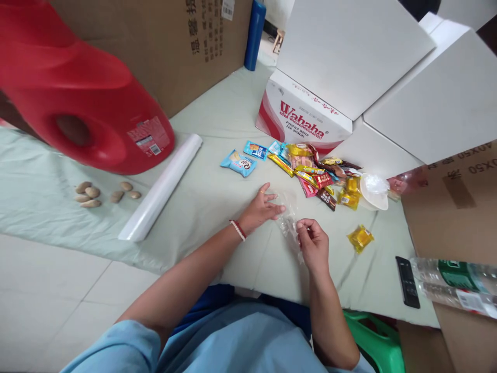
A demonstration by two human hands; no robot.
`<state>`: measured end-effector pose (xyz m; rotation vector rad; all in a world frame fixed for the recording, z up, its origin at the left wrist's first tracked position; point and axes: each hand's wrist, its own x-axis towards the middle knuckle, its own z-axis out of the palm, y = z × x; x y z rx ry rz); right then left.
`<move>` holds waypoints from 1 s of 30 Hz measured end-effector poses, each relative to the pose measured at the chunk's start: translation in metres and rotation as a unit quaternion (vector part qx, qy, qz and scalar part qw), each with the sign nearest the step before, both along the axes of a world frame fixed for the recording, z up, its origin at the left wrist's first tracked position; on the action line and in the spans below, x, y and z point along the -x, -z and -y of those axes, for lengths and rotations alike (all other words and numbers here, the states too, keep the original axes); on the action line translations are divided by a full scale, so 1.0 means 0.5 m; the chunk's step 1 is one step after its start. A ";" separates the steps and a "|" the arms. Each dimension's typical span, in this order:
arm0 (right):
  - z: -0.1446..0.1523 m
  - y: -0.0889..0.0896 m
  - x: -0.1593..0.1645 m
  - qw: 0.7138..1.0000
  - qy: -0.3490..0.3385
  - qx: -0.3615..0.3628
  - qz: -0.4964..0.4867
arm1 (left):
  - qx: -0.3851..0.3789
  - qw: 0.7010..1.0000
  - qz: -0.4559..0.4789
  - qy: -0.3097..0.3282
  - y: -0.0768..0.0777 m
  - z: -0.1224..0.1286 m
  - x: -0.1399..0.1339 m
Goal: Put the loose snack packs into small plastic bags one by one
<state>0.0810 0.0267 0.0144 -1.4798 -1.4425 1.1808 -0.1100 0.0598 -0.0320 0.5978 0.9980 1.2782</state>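
Observation:
A crumpled clear plastic bag [289,226] lies between my hands over the green cloth. My right hand [314,243] pinches its right edge between thumb and fingers. On the other side, my left hand [261,210] has its fingers spread, the thumb touching the bag's left edge. Beyond them are two blue snack packets [239,163], set a little apart from a pile of mixed wrapped snacks [310,168]. A single yellow wrapped snack [361,238] rests to the right of my right hand.
At left stand a red jug [116,114], a white roll [161,189] and several brown oval pieces [92,192]. A Wahaha carton [303,114] and white boxes rise behind. Rightward are a white bowl [370,199], a black phone [407,282] and plastic bottles [454,274].

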 end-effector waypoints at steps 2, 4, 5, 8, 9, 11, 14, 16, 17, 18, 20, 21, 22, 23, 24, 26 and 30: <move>0.005 -0.003 0.014 0.998 -0.004 0.026 -0.055 | 0.005 0.999 -0.039 0.014 0.006 0.002 -0.009; 0.003 -0.006 0.016 0.992 0.015 0.051 -0.118 | 0.014 0.998 -0.058 0.013 0.010 -0.001 -0.007; -0.001 -0.008 0.011 0.987 0.036 0.062 -0.146 | 0.020 0.998 -0.059 0.011 0.010 -0.003 -0.001; -0.016 -0.008 -0.028 0.971 0.117 0.079 -0.190 | 0.039 0.997 -0.074 0.001 0.005 -0.013 0.028; -0.021 -0.005 -0.047 0.968 0.142 0.084 -0.191 | 0.046 0.995 -0.084 -0.001 0.003 -0.016 0.038; -0.026 0.007 -0.087 0.963 0.179 0.092 -0.178 | 0.053 0.993 -0.108 -0.009 -0.002 -0.019 0.052; -0.016 0.035 -0.137 0.961 0.214 0.092 -0.146 | 0.053 0.988 -0.138 -0.036 -0.004 -0.019 0.056; -0.001 0.051 -0.160 0.962 0.227 0.082 -0.126 | 0.043 0.981 -0.182 -0.054 -0.003 -0.016 0.051; 0.007 0.056 -0.169 0.962 0.233 0.078 -0.116 | 0.033 0.976 -0.206 -0.060 -0.002 -0.014 0.048; 0.015 0.058 -0.177 0.962 0.239 0.075 -0.107 | 0.022 0.971 -0.228 -0.062 -0.002 -0.012 0.046; 0.025 0.058 -0.191 0.960 0.251 0.076 -0.097 | 0.012 0.969 -0.241 -0.058 -0.005 -0.010 0.043; 0.026 0.056 -0.197 0.959 0.254 0.079 -0.098 | 0.016 0.974 -0.221 -0.051 -0.007 -0.010 0.043; 0.024 0.054 -0.204 0.959 0.252 0.084 -0.102 | 0.024 0.981 -0.188 -0.039 -0.010 -0.010 0.044; 0.017 0.053 -0.210 0.960 0.244 0.091 -0.106 | 0.033 0.988 -0.150 -0.027 -0.013 -0.011 0.047; 0.008 0.052 -0.216 0.962 0.232 0.096 -0.105 | 0.041 0.993 -0.113 -0.018 -0.015 -0.013 0.049; -0.018 0.051 -0.227 0.971 0.212 0.092 -0.066 | 0.053 0.996 -0.071 -0.026 -0.019 -0.016 0.054; -0.053 0.030 -0.229 0.953 0.230 -0.075 0.184 | 0.058 0.985 -0.143 -0.078 -0.014 -0.017 0.052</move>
